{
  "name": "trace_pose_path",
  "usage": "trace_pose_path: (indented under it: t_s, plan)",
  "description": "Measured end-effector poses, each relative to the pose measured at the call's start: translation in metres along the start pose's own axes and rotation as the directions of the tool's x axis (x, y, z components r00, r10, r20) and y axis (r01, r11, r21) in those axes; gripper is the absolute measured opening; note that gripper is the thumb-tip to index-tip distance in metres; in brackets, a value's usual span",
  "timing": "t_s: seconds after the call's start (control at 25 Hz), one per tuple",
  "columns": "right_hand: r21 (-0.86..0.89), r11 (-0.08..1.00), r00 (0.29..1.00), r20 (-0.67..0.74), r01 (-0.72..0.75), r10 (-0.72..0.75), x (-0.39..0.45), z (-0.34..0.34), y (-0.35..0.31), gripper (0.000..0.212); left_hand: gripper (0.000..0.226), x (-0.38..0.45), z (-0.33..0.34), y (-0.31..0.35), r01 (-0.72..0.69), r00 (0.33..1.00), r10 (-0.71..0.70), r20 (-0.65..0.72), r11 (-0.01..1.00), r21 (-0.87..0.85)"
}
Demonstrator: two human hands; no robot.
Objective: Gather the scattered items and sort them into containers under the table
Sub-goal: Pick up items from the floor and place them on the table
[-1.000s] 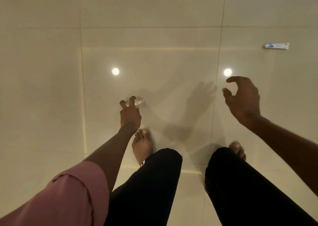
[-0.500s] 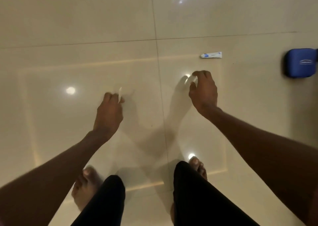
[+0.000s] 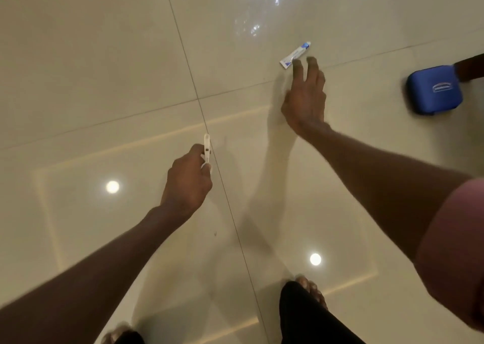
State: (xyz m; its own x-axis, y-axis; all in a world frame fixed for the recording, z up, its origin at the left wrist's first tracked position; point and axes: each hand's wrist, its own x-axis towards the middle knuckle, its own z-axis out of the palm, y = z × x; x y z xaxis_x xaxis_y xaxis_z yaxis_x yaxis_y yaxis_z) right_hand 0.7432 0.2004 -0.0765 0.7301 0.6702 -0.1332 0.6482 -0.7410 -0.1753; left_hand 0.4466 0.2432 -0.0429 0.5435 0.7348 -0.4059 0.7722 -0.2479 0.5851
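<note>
My left hand (image 3: 187, 184) is closed around a slim white stick-shaped item (image 3: 207, 148), whose upper end pokes out above my fingers. A small white tube with blue print (image 3: 294, 54) lies on the glossy cream tile floor. My right hand (image 3: 305, 100) stretches toward it with fingers spread, its fingertips just at the tube's near end, holding nothing. A blue zipped case (image 3: 434, 89) rests on the floor at the right edge.
A dark leg of furniture (image 3: 470, 67) stands just behind the blue case. My bare feet (image 3: 311, 291) and dark trousers are at the bottom of the view. Ceiling lights reflect off the floor tiles (image 3: 112, 186).
My right hand has opened and reached forward to the tube's near end. My left hand still holds the white stick. The view has shifted, bringing the tube and blue case closer.
</note>
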Motion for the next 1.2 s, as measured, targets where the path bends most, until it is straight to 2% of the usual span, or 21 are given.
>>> trace_pose_path:
  t_s: [0.08, 0.16, 0.24, 0.32, 0.4, 0.44, 0.48, 0.56, 0.64, 0.72, 0.8, 0.92, 1.04, 1.2]
  plan:
    - [0.021, 0.999, 0.999, 0.029, 0.026, -0.027, 0.049, -0.003, 0.000, 0.058, 0.028, 0.016, -0.003, 0.001, -0.031, 1.000, 0.031, 0.001, 0.999, 0.017]
    - [0.002, 1.000, 0.996, 0.089, 0.027, -0.027, 0.056, -0.002, -0.006, 0.039, 0.049, 0.030, -0.007, 0.009, -0.033, 0.999, 0.033, 0.012, 0.999, -0.033]
    - [-0.006, 0.999, 0.997, 0.074, 0.033, -0.032, 0.015, 0.002, -0.014, 0.034, 0.065, 0.029, -0.011, 0.023, -0.022, 1.000, 0.024, 0.020, 0.995, -0.093]
    - [0.031, 0.999, 0.987, 0.159, 0.010, -0.015, -0.051, -0.005, -0.021, 0.034, 0.072, 0.012, -0.022, 0.039, 0.011, 1.000, -0.009, 0.018, 0.993, -0.115]
    - [0.108, 0.990, 0.955, 0.292, -0.091, 0.056, -0.116, -0.033, -0.022, 0.024, 0.066, -0.019, -0.042, 0.063, 0.055, 0.998, -0.051, 0.038, 0.990, -0.130]
    - [0.166, 0.972, 0.943, 0.313, -0.169, 0.110, -0.141, -0.051, -0.025, 0.018, 0.057, -0.038, -0.052, 0.076, 0.080, 0.996, -0.074, 0.044, 0.985, -0.155]
    - [0.251, 0.931, 0.933, 0.311, -0.266, 0.183, -0.164, -0.081, -0.027, 0.014, 0.049, -0.060, -0.069, 0.096, 0.081, 0.996, -0.073, 0.054, 0.982, -0.168]
    - [0.464, 0.766, 0.892, 0.306, -0.445, 0.333, -0.201, -0.168, -0.031, 0.015, 0.040, -0.106, -0.117, 0.158, 0.055, 0.996, -0.043, 0.084, 0.987, -0.152]
    - [0.608, 0.615, 0.863, 0.304, -0.503, 0.405, -0.224, -0.258, -0.034, 0.015, 0.037, -0.141, -0.162, 0.224, 0.001, 0.993, 0.013, 0.117, 0.993, -0.118]
    - [0.676, 0.541, 0.857, 0.299, -0.500, 0.419, -0.237, -0.360, -0.031, 0.015, 0.033, -0.171, -0.206, 0.304, -0.019, 0.992, 0.030, 0.119, 0.995, -0.098]
    - [0.701, 0.511, 0.850, 0.276, -0.497, 0.448, -0.247, -0.465, -0.015, 0.016, 0.031, -0.202, -0.245, 0.392, -0.026, 0.994, 0.036, 0.107, 0.995, -0.099]
    - [0.716, 0.503, 0.843, 0.228, -0.485, 0.488, -0.248, -0.588, 0.020, 0.019, 0.026, -0.239, -0.282, 0.506, -0.093, 0.991, 0.106, 0.080, 0.985, -0.148]
    - [0.700, 0.517, 0.833, 0.208, -0.493, 0.513, -0.236, -0.649, 0.050, 0.024, 0.024, -0.248, -0.288, 0.579, -0.137, 0.984, 0.153, 0.086, 0.977, -0.165]
    - [0.682, 0.495, 0.776, 0.172, -0.539, 0.607, -0.208, -0.706, 0.094, 0.028, 0.015, -0.230, -0.278, 0.666, -0.235, 0.956, 0.257, 0.140, 0.959, -0.157]
